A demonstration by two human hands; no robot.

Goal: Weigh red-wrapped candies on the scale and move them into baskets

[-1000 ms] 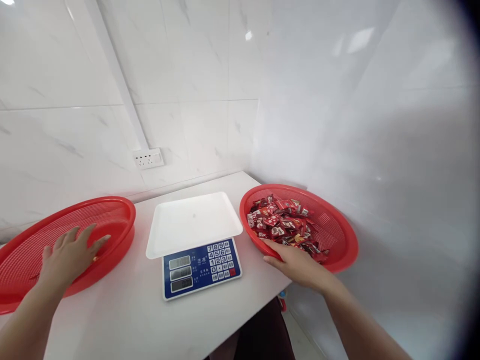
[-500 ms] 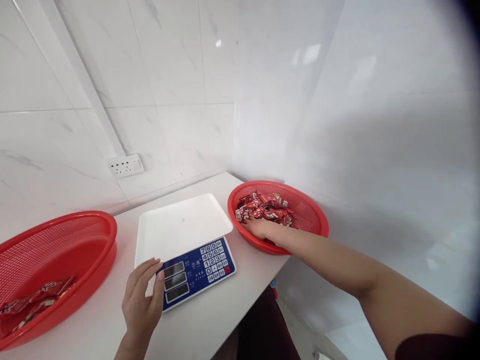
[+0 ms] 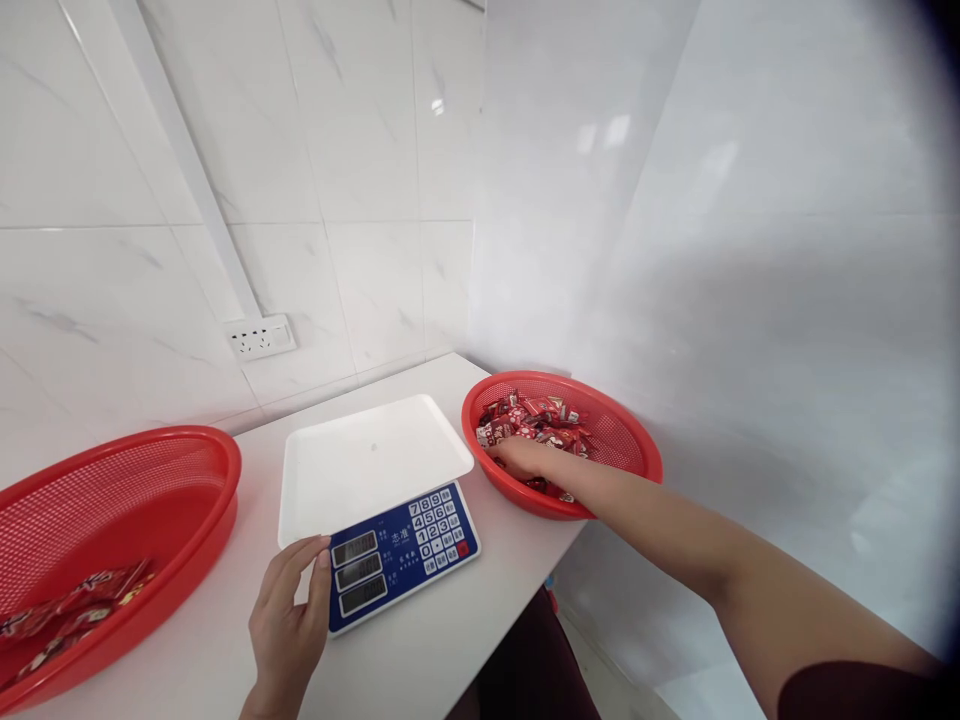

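My right hand [image 3: 517, 456] reaches into the right red basket [image 3: 637, 440], among a heap of red wrapped snack packets [image 3: 555, 415]. Its fingertips are sunk between the packets and hidden, so I cannot see whether they grip one. My left hand [image 3: 289, 610] rests at the left edge of the white electronic scale [image 3: 375, 465], its fingertips touching the corner by the displays. Thumb and fingers are apart there, with nothing held. The scale has a blue keypad panel [image 3: 405, 550] facing me and a bare white pan.
At the left stands another red basket [image 3: 217, 480] with a few red packets [image 3: 75, 610] in it. Both baskets and the scale are on a white table [image 3: 420, 660]. A wall socket [image 3: 261, 338] is on the tiled wall behind; another wall rises close on the right.
My right hand has dipped a little deeper among the packets, its fingers more bent. My left hand stays by the scale. The view has shifted slightly.
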